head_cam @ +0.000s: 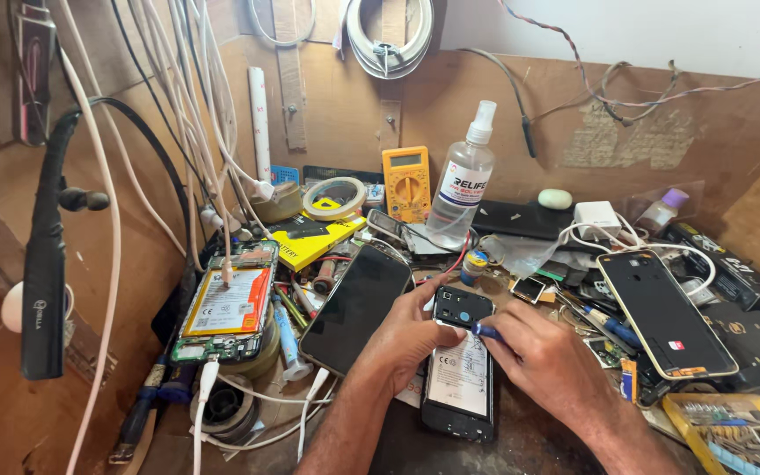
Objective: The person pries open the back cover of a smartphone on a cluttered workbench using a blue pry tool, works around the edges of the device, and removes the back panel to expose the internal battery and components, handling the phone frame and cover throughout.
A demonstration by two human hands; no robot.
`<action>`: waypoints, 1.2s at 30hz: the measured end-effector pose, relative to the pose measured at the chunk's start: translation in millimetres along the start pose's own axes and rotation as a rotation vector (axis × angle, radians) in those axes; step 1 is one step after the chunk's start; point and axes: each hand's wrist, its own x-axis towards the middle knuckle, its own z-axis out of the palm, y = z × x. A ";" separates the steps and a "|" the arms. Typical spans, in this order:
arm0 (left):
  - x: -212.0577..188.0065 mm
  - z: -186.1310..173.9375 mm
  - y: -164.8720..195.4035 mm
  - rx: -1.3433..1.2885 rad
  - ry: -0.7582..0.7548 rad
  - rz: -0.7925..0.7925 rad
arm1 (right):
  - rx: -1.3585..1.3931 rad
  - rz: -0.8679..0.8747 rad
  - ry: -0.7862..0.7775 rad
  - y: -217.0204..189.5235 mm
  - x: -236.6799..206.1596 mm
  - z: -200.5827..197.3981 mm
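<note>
An opened black phone [459, 369] lies back-up in front of me, its white-labelled battery exposed. My left hand [406, 339] rests on the phone's left edge and steadies it, fingers against the upper side. My right hand [545, 359] grips a blue-handled tool [488, 332], its tip on the phone's upper part just under the camera module. A second phone [355, 308] with a dark screen lies face-up just left of my left hand, a white cable plugged into its lower end.
Another opened phone with an orange-framed battery [228, 308] lies at the left. A phone back frame [666, 312] sits at the right. Behind stand a yellow multimeter [406, 182], a clear spray bottle [461, 185], a tape roll [334, 197], several cables and small parts.
</note>
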 end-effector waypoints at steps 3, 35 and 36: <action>-1.0 1.6 -0.9 -0.010 -0.012 0.003 | -0.118 -0.172 -0.005 4.9 -0.5 -0.4; 5.6 -8.4 -11.2 -0.150 -0.100 -0.052 | 0.081 0.196 0.155 -3.9 -3.1 5.3; 5.8 -8.7 -11.5 -0.166 -0.113 -0.058 | 0.162 0.365 0.183 -5.6 0.0 6.3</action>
